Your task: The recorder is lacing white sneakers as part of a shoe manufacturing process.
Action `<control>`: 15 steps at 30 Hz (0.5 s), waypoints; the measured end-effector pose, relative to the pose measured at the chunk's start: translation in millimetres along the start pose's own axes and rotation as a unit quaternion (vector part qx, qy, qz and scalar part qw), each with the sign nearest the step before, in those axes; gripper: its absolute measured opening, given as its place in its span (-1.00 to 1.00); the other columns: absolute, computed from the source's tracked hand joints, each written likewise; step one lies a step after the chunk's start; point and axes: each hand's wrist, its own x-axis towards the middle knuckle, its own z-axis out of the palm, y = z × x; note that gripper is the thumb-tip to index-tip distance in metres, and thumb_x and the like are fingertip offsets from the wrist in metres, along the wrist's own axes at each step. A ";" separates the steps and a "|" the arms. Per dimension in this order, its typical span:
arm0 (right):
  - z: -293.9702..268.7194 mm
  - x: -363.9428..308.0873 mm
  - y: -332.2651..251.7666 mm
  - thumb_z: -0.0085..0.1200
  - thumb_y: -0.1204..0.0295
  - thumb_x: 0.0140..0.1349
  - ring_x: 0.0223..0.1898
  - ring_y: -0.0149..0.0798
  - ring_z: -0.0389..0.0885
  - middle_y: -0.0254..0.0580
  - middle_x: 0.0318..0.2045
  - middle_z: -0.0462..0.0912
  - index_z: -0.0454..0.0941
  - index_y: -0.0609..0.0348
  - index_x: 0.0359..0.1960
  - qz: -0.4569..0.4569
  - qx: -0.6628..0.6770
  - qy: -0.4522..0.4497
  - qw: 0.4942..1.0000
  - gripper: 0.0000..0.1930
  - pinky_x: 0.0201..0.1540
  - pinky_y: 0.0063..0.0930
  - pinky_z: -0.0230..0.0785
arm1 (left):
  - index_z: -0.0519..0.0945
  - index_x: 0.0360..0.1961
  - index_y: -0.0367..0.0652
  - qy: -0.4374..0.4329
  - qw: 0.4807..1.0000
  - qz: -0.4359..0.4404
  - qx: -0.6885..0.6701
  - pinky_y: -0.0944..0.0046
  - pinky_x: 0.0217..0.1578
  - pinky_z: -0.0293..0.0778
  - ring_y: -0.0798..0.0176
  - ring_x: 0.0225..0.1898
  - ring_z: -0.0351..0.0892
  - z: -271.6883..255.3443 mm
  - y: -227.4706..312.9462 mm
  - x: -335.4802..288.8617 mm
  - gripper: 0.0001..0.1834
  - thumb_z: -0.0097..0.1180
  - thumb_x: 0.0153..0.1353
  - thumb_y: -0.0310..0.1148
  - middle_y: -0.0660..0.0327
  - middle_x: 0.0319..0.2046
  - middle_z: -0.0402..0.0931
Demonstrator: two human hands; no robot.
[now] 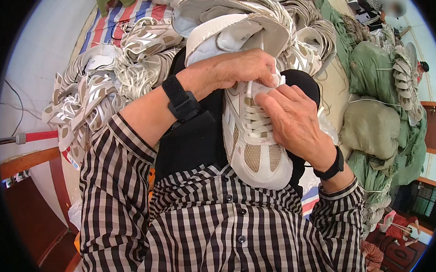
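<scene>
Presently, we are resting the beige shoe (259, 153) toe-inward on our lap (191, 144), likely for steadiness; our left hand (246, 69) and right hand (295, 122) are pinching its lace (258, 120) or tongue (259, 88), which being unclear.

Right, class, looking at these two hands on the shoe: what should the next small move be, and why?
Probably ease the lace through near the top of the shoe. Its lower rows already cross the front, and the left hand and right hand meet just above them, though their fingers hide exactly what they pinch.
</scene>
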 end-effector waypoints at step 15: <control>7.5 -23.8 5.7 0.07 0.66 0.18 -0.40 -0.13 0.57 -0.08 -0.36 0.59 0.49 0.27 -0.16 0.193 0.263 0.125 0.937 -0.81 -0.34 -0.40 0.42 | 0.51 -0.21 -0.25 0.266 0.803 0.331 0.418 0.16 -0.12 0.44 -0.01 -0.05 0.46 35.2 7.3 -69.1 -0.73 0.19 0.00 -0.59 0.09 -0.15 0.47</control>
